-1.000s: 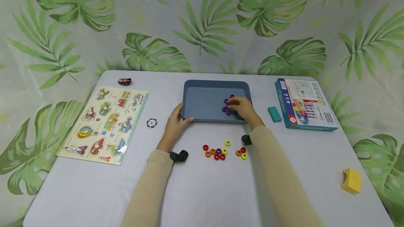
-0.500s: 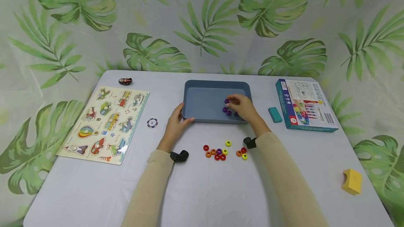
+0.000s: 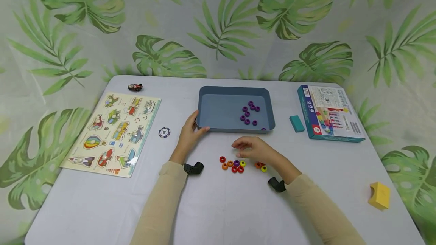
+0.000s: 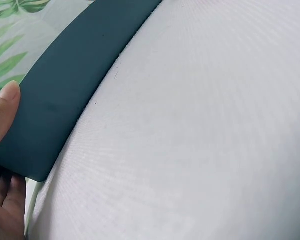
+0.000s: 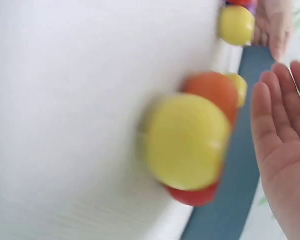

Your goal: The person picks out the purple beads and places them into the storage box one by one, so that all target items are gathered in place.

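My left hand [image 3: 190, 133] grips the near left corner of a blue-grey tray [image 3: 218, 128], its thumb [image 4: 6, 107] against the front wall. Several purple beads [image 3: 247, 113] lie in the tray's right half. In front of the tray, my right hand [image 3: 257, 149] hovers over loose beads with its fingers extended and nothing held. Red beads [image 3: 234, 169], orange beads [image 3: 225, 166], a purple bead [image 3: 236, 163] and yellow beads [image 3: 263, 169] are scattered below it. The right hand partly covers the right-hand cluster. In the right wrist view a yellow bead [image 5: 187, 142] looms large and blurred.
A picture puzzle board [image 3: 112, 135], a round chip [image 3: 164, 132] and a toy car [image 3: 135, 87] lie to the left. On the right are a teal block [image 3: 297, 123], a toy box [image 3: 330, 112] and a yellow notched block [image 3: 379, 196].
My right hand has left the tray and come toward me over the loose beads, its fingers opening. The purple beads in the tray now show fully. My left hand has stayed put.
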`<move>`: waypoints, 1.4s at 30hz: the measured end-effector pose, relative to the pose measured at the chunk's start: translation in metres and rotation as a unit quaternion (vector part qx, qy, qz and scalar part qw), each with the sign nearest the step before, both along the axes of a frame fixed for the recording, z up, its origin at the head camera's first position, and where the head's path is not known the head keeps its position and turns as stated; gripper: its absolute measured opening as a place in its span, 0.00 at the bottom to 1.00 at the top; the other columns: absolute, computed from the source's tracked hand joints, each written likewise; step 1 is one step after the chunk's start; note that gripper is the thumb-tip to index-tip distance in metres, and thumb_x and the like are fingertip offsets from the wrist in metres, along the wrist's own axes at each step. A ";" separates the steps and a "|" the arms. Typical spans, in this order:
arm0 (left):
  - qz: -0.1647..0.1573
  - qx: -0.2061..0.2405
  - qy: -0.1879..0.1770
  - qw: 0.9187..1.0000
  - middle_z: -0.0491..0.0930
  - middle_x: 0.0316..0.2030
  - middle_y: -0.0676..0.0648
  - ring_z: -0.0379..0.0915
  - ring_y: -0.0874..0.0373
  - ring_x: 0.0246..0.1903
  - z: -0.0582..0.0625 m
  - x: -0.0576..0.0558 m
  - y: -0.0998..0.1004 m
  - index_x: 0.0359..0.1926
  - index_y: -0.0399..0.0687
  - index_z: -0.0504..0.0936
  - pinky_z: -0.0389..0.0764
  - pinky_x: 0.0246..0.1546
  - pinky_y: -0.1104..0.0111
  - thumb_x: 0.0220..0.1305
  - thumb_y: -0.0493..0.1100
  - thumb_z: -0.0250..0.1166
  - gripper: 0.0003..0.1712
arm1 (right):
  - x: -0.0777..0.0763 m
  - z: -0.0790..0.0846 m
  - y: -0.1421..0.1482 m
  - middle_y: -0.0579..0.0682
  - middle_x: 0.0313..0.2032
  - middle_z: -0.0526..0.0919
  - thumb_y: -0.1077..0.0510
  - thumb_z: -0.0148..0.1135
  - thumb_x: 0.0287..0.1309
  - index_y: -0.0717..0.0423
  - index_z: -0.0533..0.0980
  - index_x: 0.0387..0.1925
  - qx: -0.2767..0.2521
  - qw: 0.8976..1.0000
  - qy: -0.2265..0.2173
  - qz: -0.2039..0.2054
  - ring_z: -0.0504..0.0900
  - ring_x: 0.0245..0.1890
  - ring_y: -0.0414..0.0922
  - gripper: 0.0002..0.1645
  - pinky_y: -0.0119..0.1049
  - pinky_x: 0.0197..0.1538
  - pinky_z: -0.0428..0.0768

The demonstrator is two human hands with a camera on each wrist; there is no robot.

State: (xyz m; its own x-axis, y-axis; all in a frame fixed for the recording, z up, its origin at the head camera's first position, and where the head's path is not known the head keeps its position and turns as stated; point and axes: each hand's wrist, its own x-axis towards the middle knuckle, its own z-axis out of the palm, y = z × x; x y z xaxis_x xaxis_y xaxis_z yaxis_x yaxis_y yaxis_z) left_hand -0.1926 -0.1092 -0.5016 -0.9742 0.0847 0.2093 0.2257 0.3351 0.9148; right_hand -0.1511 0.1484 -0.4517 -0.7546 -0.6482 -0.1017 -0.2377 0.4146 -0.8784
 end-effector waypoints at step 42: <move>0.000 -0.003 0.002 1.000 0.50 0.59 0.47 0.48 0.59 0.56 0.003 0.002 0.001 0.61 0.46 0.50 0.56 0.53 0.78 0.45 0.52 0.61 0.44 | -0.085 0.001 0.026 0.52 0.38 0.76 0.57 0.57 0.48 0.59 0.74 0.39 -0.036 0.973 0.023 -0.226 0.73 0.36 0.43 0.15 0.35 0.36 0.74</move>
